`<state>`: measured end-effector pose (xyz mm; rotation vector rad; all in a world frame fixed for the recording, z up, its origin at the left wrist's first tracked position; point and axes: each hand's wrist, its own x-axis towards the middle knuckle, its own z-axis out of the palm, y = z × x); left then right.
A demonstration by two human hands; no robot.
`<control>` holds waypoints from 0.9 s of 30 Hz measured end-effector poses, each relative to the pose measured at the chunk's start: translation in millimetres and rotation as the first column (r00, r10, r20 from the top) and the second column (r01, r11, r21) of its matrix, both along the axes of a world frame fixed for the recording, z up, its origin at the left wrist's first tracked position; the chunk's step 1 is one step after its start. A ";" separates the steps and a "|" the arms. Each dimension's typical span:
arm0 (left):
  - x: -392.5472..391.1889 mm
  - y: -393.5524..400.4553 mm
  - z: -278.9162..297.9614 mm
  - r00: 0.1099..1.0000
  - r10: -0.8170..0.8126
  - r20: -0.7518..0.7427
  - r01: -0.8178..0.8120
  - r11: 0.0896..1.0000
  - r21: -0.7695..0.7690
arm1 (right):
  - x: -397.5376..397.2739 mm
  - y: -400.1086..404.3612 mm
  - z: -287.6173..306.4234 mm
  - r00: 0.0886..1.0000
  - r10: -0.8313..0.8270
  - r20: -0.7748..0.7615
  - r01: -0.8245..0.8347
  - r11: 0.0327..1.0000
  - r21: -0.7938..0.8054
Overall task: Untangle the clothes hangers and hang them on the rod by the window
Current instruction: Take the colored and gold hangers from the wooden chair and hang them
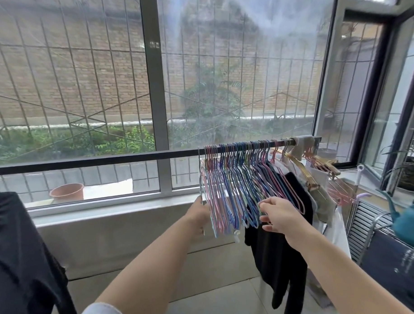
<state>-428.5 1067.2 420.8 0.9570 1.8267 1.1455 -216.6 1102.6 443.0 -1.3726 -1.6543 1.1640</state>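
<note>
Across the whole width, in front of the large grey-framed window (154,89), runs the long dark metal rod (95,161), its axis rising slightly from the left edge to its right end near the open side sash. Left of the hangers the rod is bare for most of its length, with free air below it down to the pale grey sill ledge (110,214); to the right the space is crowded by the black garment (278,248) hanging from the rod and by pale clothes on gold hangers (302,167) beyond it. A dark cloth (17,256) fills the lower left corner. The tight bunch of thin pink, blue and purple wire hangers (237,188) hangs by its hooks on the right part of the rod, the triangular frames slanting down towards the person, packed face to face along the rod's axis. The left hand (198,215) holds the lower edge of the leftmost hangers, fingers curled round them. The right hand (279,218) reaches into the right side of the bunch, fingertips pinching a wire there. A terracotta pot (67,191) stands outside, below the bare rod.
</note>
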 end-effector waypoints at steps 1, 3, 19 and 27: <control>-2.4 0.6 -0.2 1.000 -0.014 -0.018 0.013 1.000 -0.026 | 0.4 -0.4 1.6 1.000 0.003 -0.007 -0.003 1.000 -0.002; -8.7 4.9 -3.1 0.997 -0.032 -0.076 0.026 0.996 -0.082 | 3.4 -2.2 4.2 1.000 0.003 -0.025 -0.004 1.000 -0.006; 151.9 -86.4 -191.5 0.939 -0.340 0.049 0.342 0.914 -0.218 | 207.0 -148.9 -272.8 0.829 -0.553 0.080 0.435 0.548 -0.715; 301.8 -131.6 -271.4 0.776 -0.609 0.164 0.611 0.659 -0.439 | 407.8 -296.1 -358.5 0.462 -0.820 0.336 0.640 0.046 -0.767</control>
